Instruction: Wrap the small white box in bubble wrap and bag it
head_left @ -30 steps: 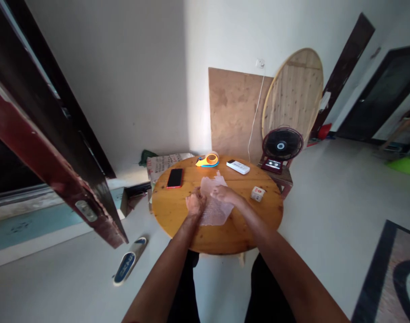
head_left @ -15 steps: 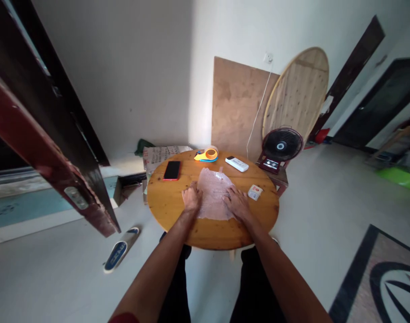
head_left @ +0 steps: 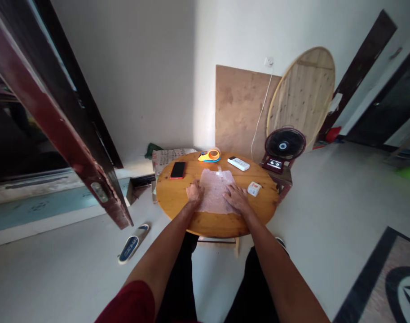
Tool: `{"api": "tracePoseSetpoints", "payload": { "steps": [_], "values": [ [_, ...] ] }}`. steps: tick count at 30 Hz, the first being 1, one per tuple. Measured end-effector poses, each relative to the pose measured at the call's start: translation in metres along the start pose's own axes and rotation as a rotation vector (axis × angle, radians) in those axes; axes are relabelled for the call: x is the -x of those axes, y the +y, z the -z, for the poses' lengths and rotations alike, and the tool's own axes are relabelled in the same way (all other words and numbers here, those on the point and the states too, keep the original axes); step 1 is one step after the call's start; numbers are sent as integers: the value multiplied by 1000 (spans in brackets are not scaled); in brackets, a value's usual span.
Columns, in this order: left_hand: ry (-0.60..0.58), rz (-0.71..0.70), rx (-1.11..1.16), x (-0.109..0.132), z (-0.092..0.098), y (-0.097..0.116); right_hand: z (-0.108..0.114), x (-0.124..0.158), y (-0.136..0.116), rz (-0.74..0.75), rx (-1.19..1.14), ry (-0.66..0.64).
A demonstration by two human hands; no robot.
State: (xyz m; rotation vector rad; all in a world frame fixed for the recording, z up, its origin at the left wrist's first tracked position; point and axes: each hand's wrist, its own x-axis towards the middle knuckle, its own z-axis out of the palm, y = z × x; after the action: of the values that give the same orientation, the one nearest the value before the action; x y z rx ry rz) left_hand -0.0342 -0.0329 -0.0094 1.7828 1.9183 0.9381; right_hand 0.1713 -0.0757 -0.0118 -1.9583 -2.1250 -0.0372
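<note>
Hands and wrap on a round table (head_left: 171, 195). The table, the largest piece here, spreads out around both hands. Farther off, beyond the right hand and past the table's rim, we see a fan (head_left: 283, 146). Between the hands, flat on the table, lies the pinkish wrap (head_left: 215, 190). Our right hand (head_left: 237, 197) rests palm down on its right edge, fingers spread apart; our left hand (head_left: 195, 192), fingers curled, is at its left edge, and we cannot tell whether they pinch it. We judge the step in hand to be smoothing and steadying the wrap; the next move calls for even pressure, lest the thin sheet slide or crease. Whether it is a pouch with contents, we cannot tell. Ahead of the hands sit the tape dispenser (head_left: 204, 157), its roll seated within, and the remote (head_left: 238, 163); ahead and left of the left hand, the phone (head_left: 178, 170). Just outside the right hand is the box (head_left: 253, 189), its contents hidden.
</note>
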Motion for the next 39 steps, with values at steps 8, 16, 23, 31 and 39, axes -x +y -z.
{"api": "tracePoseSetpoints", "payload": {
  "steps": [8, 16, 23, 31, 39],
  "values": [
    [43, 4, 33, -4, -7, -6, 2, 0, 0, -10, -33, 23],
    [47, 34, 48, -5, -10, -7, 2, 0, 1, -21, -50, 13],
    [-1, 16, 104, -3, -3, -6, 5, 3, 0, -20, -61, 20],
    [-70, -12, 152, 11, 37, -12, 6, 5, 1, -25, -99, 34],
    [-77, -309, 92, 102, 95, -31, 4, 4, 3, -5, -93, 38]
  ]
}}
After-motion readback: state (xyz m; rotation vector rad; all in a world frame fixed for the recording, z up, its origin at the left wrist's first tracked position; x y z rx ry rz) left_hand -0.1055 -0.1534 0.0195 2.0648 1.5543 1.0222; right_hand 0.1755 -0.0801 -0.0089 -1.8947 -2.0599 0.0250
